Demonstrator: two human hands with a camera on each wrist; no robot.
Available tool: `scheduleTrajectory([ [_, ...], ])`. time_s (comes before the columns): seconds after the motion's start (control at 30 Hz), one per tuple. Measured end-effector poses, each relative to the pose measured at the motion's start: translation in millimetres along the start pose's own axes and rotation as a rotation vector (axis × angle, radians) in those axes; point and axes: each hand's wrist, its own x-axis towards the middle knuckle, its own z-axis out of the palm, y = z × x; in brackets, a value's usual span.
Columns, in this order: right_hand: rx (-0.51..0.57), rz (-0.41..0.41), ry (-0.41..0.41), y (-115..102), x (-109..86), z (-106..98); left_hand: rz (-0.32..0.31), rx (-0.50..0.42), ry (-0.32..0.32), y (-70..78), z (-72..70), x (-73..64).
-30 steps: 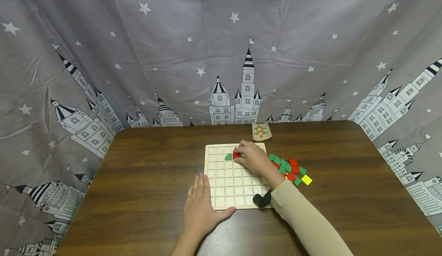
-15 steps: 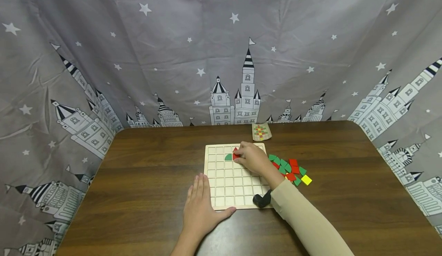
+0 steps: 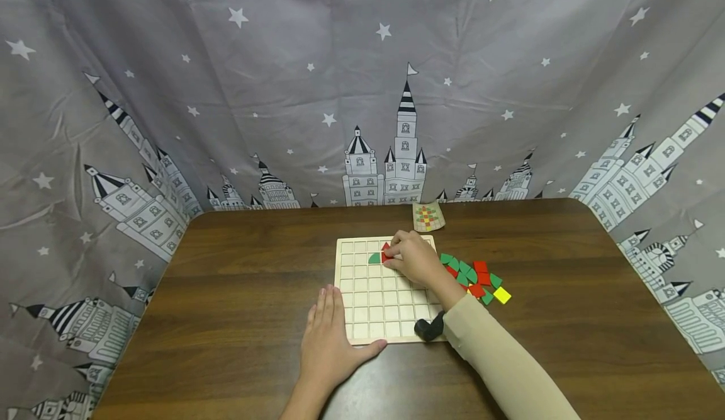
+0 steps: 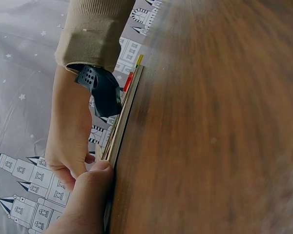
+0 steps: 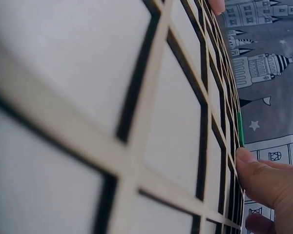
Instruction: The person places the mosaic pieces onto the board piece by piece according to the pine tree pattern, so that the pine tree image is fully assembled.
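Note:
A pale wooden grid board (image 3: 360, 297) lies on the table. My left hand (image 3: 328, 344) rests along its left side, fingers straight, with the thumb at the front edge. In the left wrist view the thumb (image 4: 95, 187) touches the board's rim (image 4: 126, 114). My right hand (image 3: 416, 257) reaches over the back rows and pinches a red tile (image 3: 385, 257) between thumb and fingertips, right at a cell. A red triangle tile (image 3: 386, 246) shows just behind it. To their left, a green quarter-round tile (image 3: 374, 258) sits in a cell.
Right of the board lies a loose cluster of green tiles (image 3: 467, 271), red tiles (image 3: 480, 267) and a yellow square tile (image 3: 502, 295). A small pattern card (image 3: 428, 217) is behind the board. A black wrist camera (image 3: 428, 327) hangs over its front right corner.
Both hands stay in nearly the same place. The right fingertips have shifted slightly, and more of the red triangle tile shows beside them.

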Motion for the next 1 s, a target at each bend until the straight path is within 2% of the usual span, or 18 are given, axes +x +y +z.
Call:
scheduleTrajectory([
  [0.33,-0.002,0.039,-0.030,-2.1,-0.6,1.6,0.007,0.003,0.013,-1.1,1.4,-0.7],
  [0.8,-0.030,0.023,-0.026,-4.2,-2.3,0.9,0.012,0.003,0.015,-1.8,2.4,-0.9],
  [1.0,-0.001,0.047,-0.002,-3.7,-3.0,0.3,0.007,-0.001,0.009,-1.0,1.7,-0.8],
])
